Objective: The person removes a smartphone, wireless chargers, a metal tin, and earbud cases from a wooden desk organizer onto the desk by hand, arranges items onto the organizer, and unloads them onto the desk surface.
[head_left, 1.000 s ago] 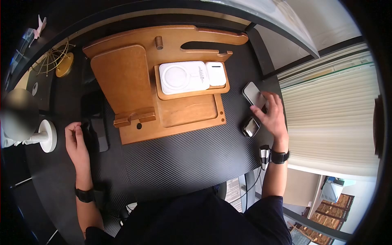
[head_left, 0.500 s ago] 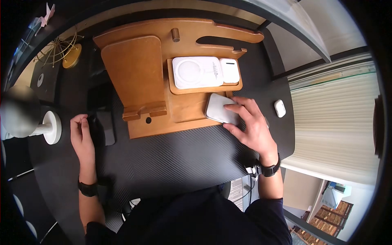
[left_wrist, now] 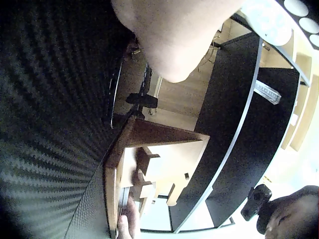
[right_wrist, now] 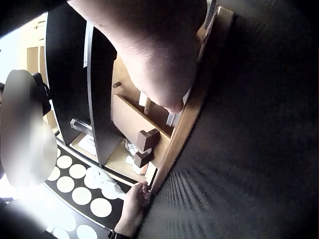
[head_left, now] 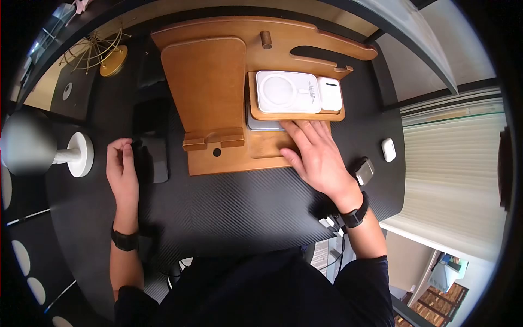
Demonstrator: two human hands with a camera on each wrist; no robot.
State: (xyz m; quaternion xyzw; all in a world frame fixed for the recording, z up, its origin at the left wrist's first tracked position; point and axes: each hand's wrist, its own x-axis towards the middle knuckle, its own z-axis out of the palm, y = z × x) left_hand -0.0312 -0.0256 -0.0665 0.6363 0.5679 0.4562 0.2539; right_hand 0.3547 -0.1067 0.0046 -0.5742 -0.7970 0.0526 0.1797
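Note:
My right hand [head_left: 321,155] lies over the lower tray of a wooden desk stand [head_left: 201,92]. Its fingers stretch forward to a flat silver-grey slab [head_left: 261,124] with rounded corners, partly hidden beneath the raised shelf. In the left wrist view, those fingers [left_wrist: 130,215] reach into the tray beside the slab's edge. On that shelf sit a white charging pad [head_left: 286,91] with a ring and a small white block [head_left: 329,94]. Loosely curled and holding nothing, my left hand [head_left: 121,163] rests on the desk next to a dark flat object [head_left: 158,159].
Right of the stand are a white earbuds case [head_left: 388,150] and a small shiny squarish object [head_left: 365,171]. A white-based figure [head_left: 80,155] and a gold wire ornament [head_left: 113,60] stand at left. Plugs and a cable [head_left: 329,222] lie by the right wrist.
My right hand has carried the slab from the desk's right side leftward into the stand's lower tray and slid it under the shelf. The left hand stays by the dark object.

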